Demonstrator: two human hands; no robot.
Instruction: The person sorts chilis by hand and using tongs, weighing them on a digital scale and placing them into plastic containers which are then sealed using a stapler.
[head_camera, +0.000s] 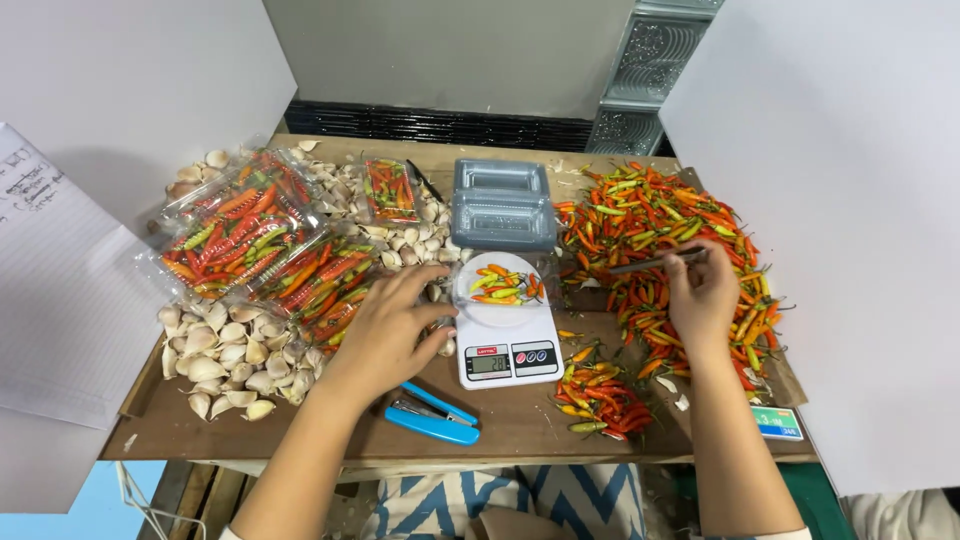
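A white kitchen scale (505, 340) stands mid-table with a clear plastic tray (503, 283) of red, orange and green chili peppers on it. My left hand (392, 320) rests palm down just left of the scale, fingers spread over garlic cloves and the edge of a packed chili box; whether it grips anything is hidden. My right hand (702, 290) lies on the big heap of loose chili peppers (665, 235) to the right, closed on a pair of metal tongs (655, 262) pointing left.
Several clear boxes packed with chilies (250, 230) lie at left among garlic cloves (230, 355). Stacked empty plastic trays (503, 205) sit behind the scale. A blue stapler (430, 412) lies near the front edge, beside a small chili pile (598, 392). Paper sheets (50, 280) lie far left.
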